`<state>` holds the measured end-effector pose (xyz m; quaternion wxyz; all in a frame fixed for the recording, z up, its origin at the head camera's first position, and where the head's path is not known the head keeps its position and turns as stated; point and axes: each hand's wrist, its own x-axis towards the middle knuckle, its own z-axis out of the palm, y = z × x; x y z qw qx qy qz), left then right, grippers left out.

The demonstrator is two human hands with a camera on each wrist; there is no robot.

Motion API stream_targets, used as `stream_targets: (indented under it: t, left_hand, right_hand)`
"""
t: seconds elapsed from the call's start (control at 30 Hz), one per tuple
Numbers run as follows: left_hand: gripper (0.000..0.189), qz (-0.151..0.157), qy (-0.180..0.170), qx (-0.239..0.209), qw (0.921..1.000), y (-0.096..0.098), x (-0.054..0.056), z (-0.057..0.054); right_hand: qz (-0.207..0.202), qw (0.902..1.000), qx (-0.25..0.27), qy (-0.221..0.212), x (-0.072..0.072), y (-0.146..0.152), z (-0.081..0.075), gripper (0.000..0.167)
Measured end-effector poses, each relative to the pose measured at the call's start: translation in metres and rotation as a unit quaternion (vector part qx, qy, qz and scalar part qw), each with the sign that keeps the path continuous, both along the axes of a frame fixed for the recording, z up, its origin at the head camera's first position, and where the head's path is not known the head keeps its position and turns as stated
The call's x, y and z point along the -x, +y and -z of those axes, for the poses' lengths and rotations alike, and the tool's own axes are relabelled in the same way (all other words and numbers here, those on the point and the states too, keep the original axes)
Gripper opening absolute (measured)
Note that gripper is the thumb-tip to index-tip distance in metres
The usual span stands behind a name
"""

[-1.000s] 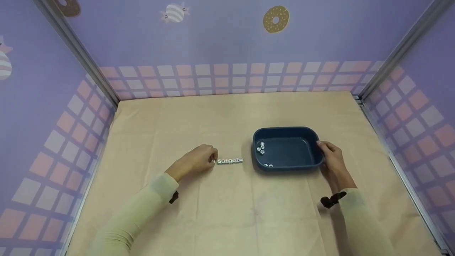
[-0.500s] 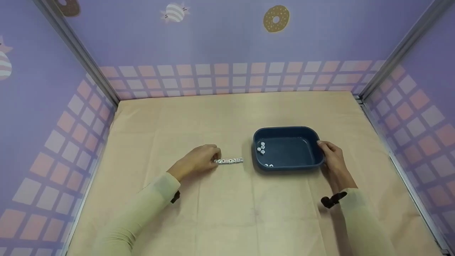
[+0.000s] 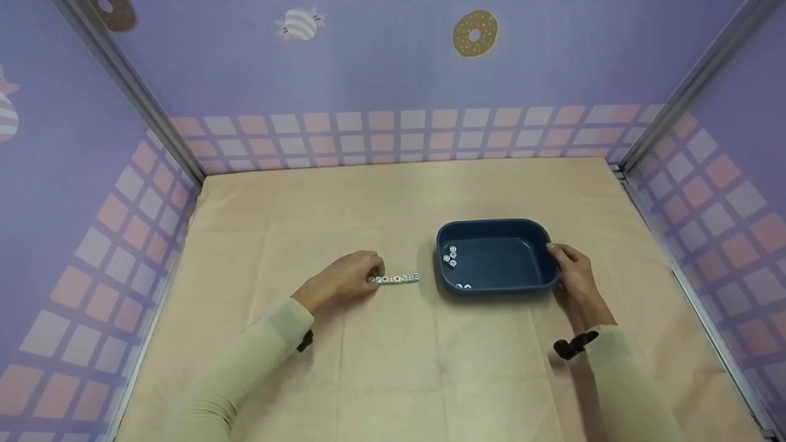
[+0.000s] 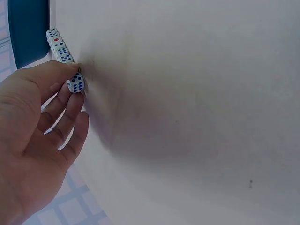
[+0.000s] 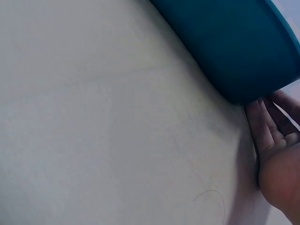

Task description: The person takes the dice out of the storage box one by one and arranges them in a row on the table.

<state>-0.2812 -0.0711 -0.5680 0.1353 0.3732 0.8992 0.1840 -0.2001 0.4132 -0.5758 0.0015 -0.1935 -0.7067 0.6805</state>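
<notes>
Head view. Row of dice (image 3: 397, 279): lying on the table (image 3: 393, 374), running rightward from the left hand (image 3: 342, 281) toward the tray (image 3: 500, 290). Tray: standing between the row and the right hand (image 3: 576, 277), probably so that its contents are staying within the left hand's reach. Loose dice (image 3: 453, 263): four clustering at the tray end facing the left hand; two more showing partly over the wall nearest the person. Right hand: gripping the tray's far end from the left hand, thumb resting at the rim, presumably steadying it.

Left wrist view. End die (image 4: 76, 85): sitting between thumb and fingers, closest to the palm, lining up with the row ahead; the thumb is hiding whether it is touching its neighbour. Left hand: pinching this die, other fingers bending loosely below, the light hold probably serving alignment.

Right wrist view. Fingers (image 5: 258, 123) of the right hand: pressing close together against the tray's outer wall; their tips are hiding behind it.
</notes>
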Motion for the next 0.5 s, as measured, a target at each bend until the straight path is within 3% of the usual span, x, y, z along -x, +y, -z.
stream_targets:
  t: [0.17,0.33,0.43,0.5]
  left_hand:
    - [0.024,0.015,0.010,0.005,0.9998,0.015,0.005,-0.015]
    - [0.028,0.067,0.051,0.016,0.9963,0.049,0.008,-0.041]
    - [0.030,0.108,0.090,0.030,0.9896,0.071,0.008,-0.058]
    - [0.032,0.141,0.130,0.051,0.9802,0.085,0.008,-0.067]
  right_hand:
    - [-0.004,0.9999,-0.008,0.011,0.003,0.006,0.010,0.057]
    - [0.006,0.9995,-0.027,0.016,0.007,0.014,0.028,0.057]
    - [0.011,0.9989,-0.042,0.020,0.009,0.015,0.033,0.058]
    - [0.015,0.9983,-0.050,0.024,0.010,0.013,0.034,0.059]
